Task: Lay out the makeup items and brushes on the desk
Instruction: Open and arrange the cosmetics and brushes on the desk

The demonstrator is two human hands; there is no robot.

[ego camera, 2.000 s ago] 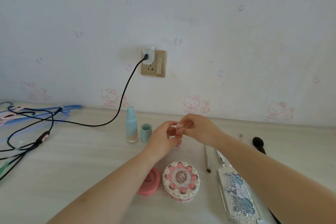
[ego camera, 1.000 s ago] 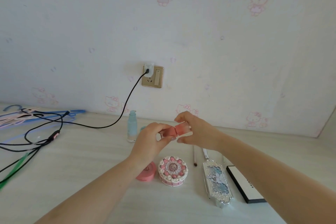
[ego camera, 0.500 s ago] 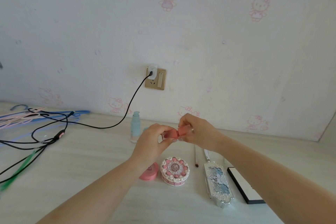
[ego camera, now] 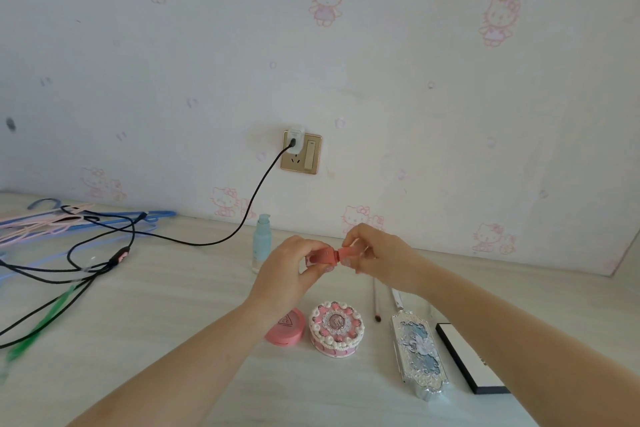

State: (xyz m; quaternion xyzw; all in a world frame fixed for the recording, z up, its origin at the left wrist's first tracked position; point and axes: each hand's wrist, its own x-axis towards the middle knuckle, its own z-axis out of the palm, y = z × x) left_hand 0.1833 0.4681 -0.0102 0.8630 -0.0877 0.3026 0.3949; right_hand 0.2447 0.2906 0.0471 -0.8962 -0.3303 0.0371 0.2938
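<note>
Both hands hold a small pink lip tube [ego camera: 325, 256] above the desk. My left hand [ego camera: 289, 270] pinches its body and my right hand [ego camera: 379, 258] pinches its cap end [ego camera: 346, 252]. Below them on the desk lie a round pink compact [ego camera: 287, 328], a cake-shaped pink case [ego camera: 336, 328], a thin brush [ego camera: 375, 303], a silver-and-blue ornate palette [ego camera: 419, 354] and a black-edged white box [ego camera: 467, 360]. A pale blue pump bottle [ego camera: 261, 243] stands behind my left hand.
Black cables [ego camera: 104, 253] run from the wall socket [ego camera: 301, 152] across the desk's left side. Blue, pink and green hangers [ego camera: 45, 222] lie at the far left. The wall stands close behind the items.
The tube has turned from upright to lying sideways between my hands. The view has tilted up and pulled back, bringing the black-edged box into sight.
</note>
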